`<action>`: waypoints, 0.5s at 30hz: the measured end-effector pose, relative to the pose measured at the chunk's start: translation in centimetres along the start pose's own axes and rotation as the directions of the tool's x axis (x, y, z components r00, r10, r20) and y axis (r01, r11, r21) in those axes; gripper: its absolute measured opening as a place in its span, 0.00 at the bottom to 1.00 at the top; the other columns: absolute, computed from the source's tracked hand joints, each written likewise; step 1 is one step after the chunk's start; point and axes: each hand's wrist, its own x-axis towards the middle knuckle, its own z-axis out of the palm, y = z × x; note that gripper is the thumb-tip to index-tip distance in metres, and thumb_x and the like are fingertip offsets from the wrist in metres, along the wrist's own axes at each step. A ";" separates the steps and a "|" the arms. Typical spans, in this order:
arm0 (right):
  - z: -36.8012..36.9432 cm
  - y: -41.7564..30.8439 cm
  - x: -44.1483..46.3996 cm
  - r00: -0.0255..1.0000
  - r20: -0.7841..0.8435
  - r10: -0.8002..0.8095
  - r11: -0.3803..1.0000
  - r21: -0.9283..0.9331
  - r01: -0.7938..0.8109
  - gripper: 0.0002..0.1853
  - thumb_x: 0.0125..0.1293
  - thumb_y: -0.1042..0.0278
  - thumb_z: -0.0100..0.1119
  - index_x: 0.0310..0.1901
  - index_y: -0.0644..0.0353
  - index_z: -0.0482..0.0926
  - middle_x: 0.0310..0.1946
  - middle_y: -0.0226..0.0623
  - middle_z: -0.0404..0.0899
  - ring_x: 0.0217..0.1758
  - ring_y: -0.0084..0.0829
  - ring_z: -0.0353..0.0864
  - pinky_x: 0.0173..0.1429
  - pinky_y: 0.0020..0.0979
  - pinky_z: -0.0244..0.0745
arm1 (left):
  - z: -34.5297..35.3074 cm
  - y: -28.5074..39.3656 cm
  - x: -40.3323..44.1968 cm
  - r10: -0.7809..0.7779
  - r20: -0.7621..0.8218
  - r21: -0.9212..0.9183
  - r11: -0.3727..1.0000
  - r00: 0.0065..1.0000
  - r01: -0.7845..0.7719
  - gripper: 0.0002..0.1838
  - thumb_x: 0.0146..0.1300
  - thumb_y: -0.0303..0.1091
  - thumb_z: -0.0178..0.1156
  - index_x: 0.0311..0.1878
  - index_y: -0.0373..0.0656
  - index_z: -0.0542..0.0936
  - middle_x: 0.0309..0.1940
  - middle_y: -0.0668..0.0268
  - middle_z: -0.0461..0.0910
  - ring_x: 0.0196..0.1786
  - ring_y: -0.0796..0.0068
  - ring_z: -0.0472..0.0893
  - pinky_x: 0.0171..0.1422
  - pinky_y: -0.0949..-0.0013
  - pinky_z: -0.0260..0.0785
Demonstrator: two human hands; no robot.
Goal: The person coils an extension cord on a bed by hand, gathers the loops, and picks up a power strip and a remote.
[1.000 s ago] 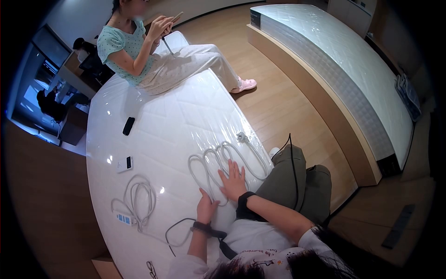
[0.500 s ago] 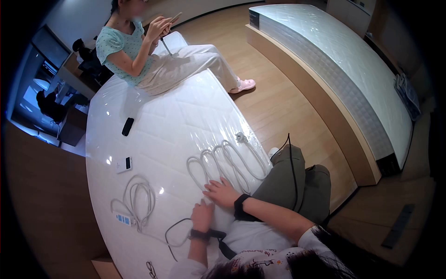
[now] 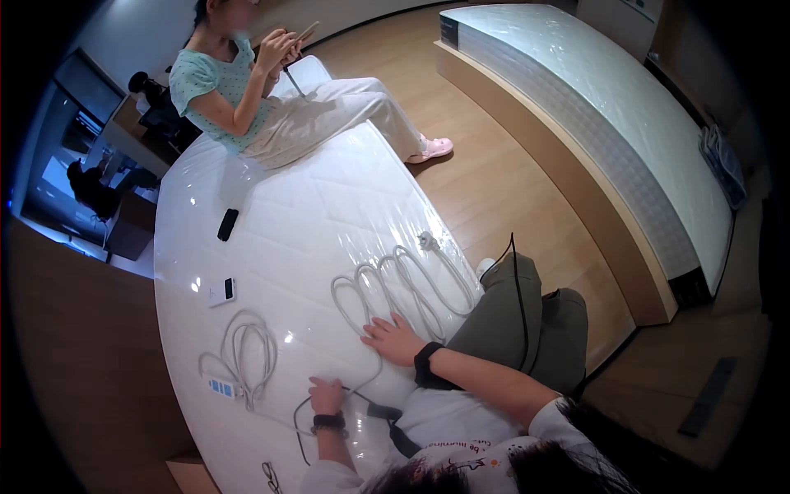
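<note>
A grey-white extension cord point(image 3: 364, 284) lies in long loops on the plastic-wrapped mattress point(image 3: 288, 214), its plug point(image 3: 425, 240) near the edge. My right hand point(image 3: 397, 340) rests on the near ends of these loops, fingers spread. Lower left, my left hand point(image 3: 327, 397) has its fingers curled at the cord's slack stretch and seems to pinch it; the fingertips are partly hidden. A thin black cable point(image 3: 301, 449) arcs around that hand. Further left lies a power strip point(image 3: 222, 387) with blue sockets, beside a round coil of cord point(image 3: 248, 350).
A white device with a dark screen point(image 3: 222, 291) and a black case point(image 3: 228, 224) lie on the mattress. Another person point(image 3: 239, 107) sits at its far end, holding a phone point(image 3: 308, 33). A second wrapped mattress point(image 3: 576, 107) stands across the wooden floor point(image 3: 527, 198).
My left hand has moved down and left, away from my right hand, and a curved stretch of cord now shows between them. My right hand stays on the loops.
</note>
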 end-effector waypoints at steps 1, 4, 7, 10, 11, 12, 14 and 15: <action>-0.1 0.1 0.0 1.000 0.000 0.000 1.000 0.005 0.000 0.23 0.58 0.70 0.45 0.57 0.50 0.68 0.61 0.35 0.62 0.68 0.37 0.54 0.68 0.53 0.42 | -0.3 0.4 -0.3 -0.002 0.037 -0.021 1.000 0.999 0.003 0.44 0.52 0.47 0.53 0.62 0.24 0.50 0.45 0.35 0.69 0.47 0.43 0.73 0.51 0.55 0.67; 0.1 -0.1 0.0 1.000 0.004 0.009 1.000 0.003 -0.009 0.22 0.58 0.70 0.45 0.57 0.50 0.68 0.61 0.35 0.62 0.68 0.36 0.54 0.68 0.53 0.43 | -0.7 0.8 -0.8 -0.021 0.088 -0.069 0.997 0.996 0.027 0.46 0.50 0.48 0.55 0.63 0.24 0.49 0.48 0.36 0.66 0.47 0.44 0.73 0.51 0.56 0.68; 0.1 0.0 0.0 1.000 -0.011 0.005 1.000 0.000 -0.005 0.22 0.58 0.70 0.45 0.57 0.50 0.68 0.60 0.35 0.62 0.68 0.35 0.54 0.68 0.53 0.43 | -1.1 1.0 -1.1 0.004 0.151 -0.081 0.997 0.989 0.008 0.45 0.49 0.48 0.57 0.61 0.24 0.52 0.49 0.38 0.65 0.46 0.45 0.74 0.50 0.56 0.68; 0.2 0.0 0.0 1.000 -0.020 0.001 1.000 -0.005 -0.002 0.22 0.59 0.70 0.45 0.57 0.50 0.69 0.60 0.34 0.63 0.67 0.35 0.54 0.67 0.52 0.44 | -0.9 -0.5 -1.0 0.190 0.323 -0.111 0.981 0.927 -0.162 0.39 0.51 0.48 0.58 0.55 0.25 0.58 0.47 0.40 0.69 0.43 0.46 0.76 0.49 0.55 0.69; 0.2 0.0 0.0 1.000 -0.024 0.001 1.000 -0.005 -0.001 0.22 0.59 0.70 0.45 0.57 0.50 0.69 0.60 0.34 0.63 0.67 0.35 0.54 0.67 0.52 0.44 | -0.5 -0.9 -0.9 0.205 0.361 -0.136 0.977 0.910 -0.166 0.36 0.51 0.48 0.58 0.53 0.26 0.60 0.45 0.41 0.70 0.43 0.46 0.76 0.48 0.55 0.69; 0.2 0.0 0.0 1.000 -0.028 -0.001 1.000 -0.004 0.000 0.22 0.58 0.70 0.45 0.57 0.49 0.69 0.60 0.34 0.63 0.67 0.35 0.55 0.67 0.52 0.44 | -0.3 -1.1 -0.9 0.220 0.398 -0.161 0.972 0.890 -0.168 0.34 0.52 0.48 0.58 0.51 0.27 0.62 0.43 0.42 0.72 0.42 0.46 0.76 0.47 0.55 0.68; 0.2 0.0 0.0 1.000 -0.030 -0.004 1.000 -0.004 0.004 0.22 0.58 0.70 0.45 0.56 0.49 0.69 0.60 0.34 0.63 0.67 0.35 0.55 0.67 0.52 0.44 | 0.6 -0.7 -1.2 0.118 0.420 -0.211 0.977 0.900 -0.030 0.28 0.54 0.47 0.57 0.45 0.29 0.65 0.38 0.44 0.76 0.41 0.46 0.77 0.46 0.55 0.68; 0.1 0.0 -0.1 1.000 -0.029 -0.005 1.000 -0.004 0.005 0.22 0.58 0.70 0.45 0.56 0.49 0.69 0.60 0.34 0.63 0.67 0.35 0.55 0.67 0.52 0.44 | 1.1 -0.7 -1.0 0.116 0.376 -0.228 0.973 0.919 -0.029 0.27 0.54 0.47 0.57 0.43 0.30 0.66 0.36 0.45 0.76 0.41 0.46 0.77 0.46 0.55 0.68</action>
